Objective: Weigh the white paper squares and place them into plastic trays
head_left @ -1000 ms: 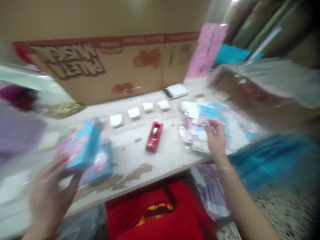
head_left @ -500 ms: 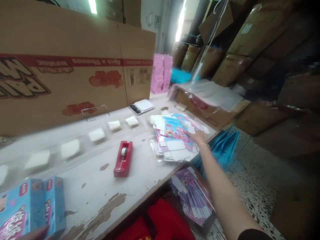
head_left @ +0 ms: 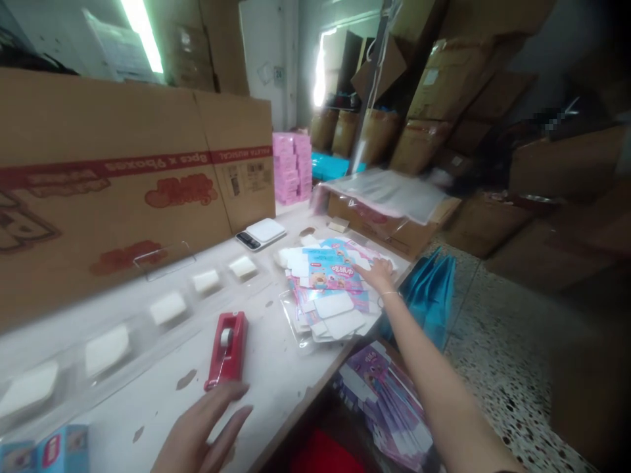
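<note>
My right hand reaches out to a pile of flat, unfolded blue and pink cartons at the table's right end, its fingers on the top sheet. Whether it grips the sheet is hidden. My left hand hovers open and empty over the white table just in front of a red tape dispenser. Assembled blue boxes stand at the lower left corner, apart from my hand.
A large brown cardboard sheet stands along the table's back. White blocks in a clear strip lie before it, with a small white scale. Purple flat cartons fill a box below. Pink boxes and stacked cardboard cartons lie beyond.
My left hand has let go of the blue boxes and moved right towards the tape dispenser. The view swung right and up. My right hand stays on the flat cartons.
</note>
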